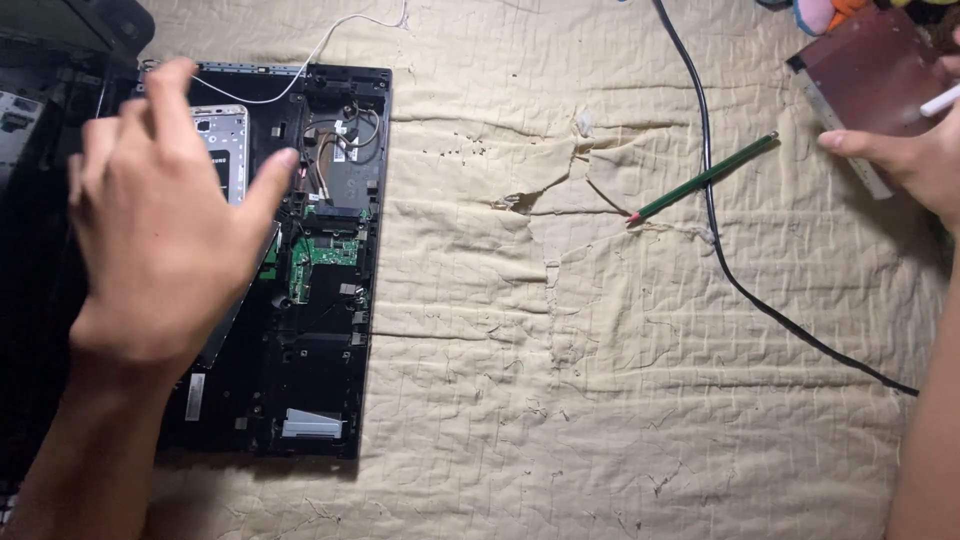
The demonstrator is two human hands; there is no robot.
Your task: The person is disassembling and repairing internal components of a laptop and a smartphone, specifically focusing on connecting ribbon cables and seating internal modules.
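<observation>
An opened black laptop base (320, 330) lies at the left, its green circuit board (318, 258), wires and a silver drive bracket (226, 140) exposed. My left hand (160, 220) hovers over it with fingers spread, holding nothing. At the far right my right hand (915, 160) rests on a flat dark red-brown rectangular part with a silver edge (865, 70), a white stick-like thing (940, 103) between its fingers.
A green pencil (705, 178) lies on the tan quilted cloth (560, 380). A black cable (715, 230) runs from the top down to the right. A white wire (330, 40) leads off the laptop's top edge. Colourful items sit at the top right corner.
</observation>
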